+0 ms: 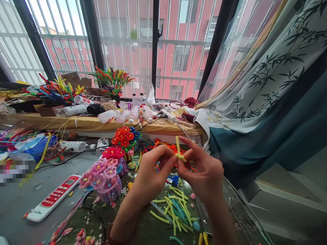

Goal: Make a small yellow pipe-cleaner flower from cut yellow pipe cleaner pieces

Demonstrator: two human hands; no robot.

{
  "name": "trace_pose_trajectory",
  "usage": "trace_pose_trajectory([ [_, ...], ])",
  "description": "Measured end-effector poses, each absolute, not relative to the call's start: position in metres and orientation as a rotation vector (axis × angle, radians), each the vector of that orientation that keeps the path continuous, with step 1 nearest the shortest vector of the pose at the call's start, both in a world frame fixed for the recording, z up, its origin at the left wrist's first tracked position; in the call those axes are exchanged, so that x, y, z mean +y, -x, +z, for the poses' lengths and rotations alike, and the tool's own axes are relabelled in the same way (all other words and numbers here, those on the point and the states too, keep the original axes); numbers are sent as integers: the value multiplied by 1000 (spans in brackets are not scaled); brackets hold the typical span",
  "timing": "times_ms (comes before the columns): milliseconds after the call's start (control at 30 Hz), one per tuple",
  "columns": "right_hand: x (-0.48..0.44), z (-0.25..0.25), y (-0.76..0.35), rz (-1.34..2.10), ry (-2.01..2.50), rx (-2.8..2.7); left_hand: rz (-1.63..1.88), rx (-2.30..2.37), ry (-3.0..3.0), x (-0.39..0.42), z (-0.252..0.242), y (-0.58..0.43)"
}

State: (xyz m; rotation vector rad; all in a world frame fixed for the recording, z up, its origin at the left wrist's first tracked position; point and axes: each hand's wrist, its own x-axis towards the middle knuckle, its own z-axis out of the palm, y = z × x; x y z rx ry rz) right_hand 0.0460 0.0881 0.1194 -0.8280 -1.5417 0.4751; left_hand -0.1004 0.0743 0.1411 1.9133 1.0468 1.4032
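Observation:
Between my two hands is a yellow pipe cleaner (pixel 177 144), bent into a small knot or loop at its lower part, with one straight end pointing up. My left hand (pixel 155 170) pinches the knot from the left with thumb and forefinger. From the right, my right hand (pixel 201 170) grips the same piece between thumb and fingers, its forefinger raised near the upright end. Below the hands, cut yellow-green and blue pipe cleaner pieces (pixel 175 211) lie in a loose pile. A small blue pompom (pixel 196 226) rests beside them.
Pink pipe cleaner flowers in a pot (pixel 109 190) stand left of my hands, with red flowers (pixel 123 136) behind. A white and red remote (pixel 53 199) lies at left. Bottles (pixel 107 116) crowd the windowsill (pixel 87 122). A curtain (pixel 276 78) hangs at right.

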Motion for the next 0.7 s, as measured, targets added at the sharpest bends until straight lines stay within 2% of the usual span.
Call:
trace_pose_trajectory([
  [233,88,123,-43,769,766,-1410,1555,1012,-2513,76,139,106],
  [500,93,125,-48,1030,705,-1344,1556,995,-3078,75,141,107],
  [600,96,124,-54,1157,653,-1325,1569,1002,-3027,73,141,105],
  [700,98,124,-59,1250,626,-1332,1571,1055,-2724,72,141,104],
])
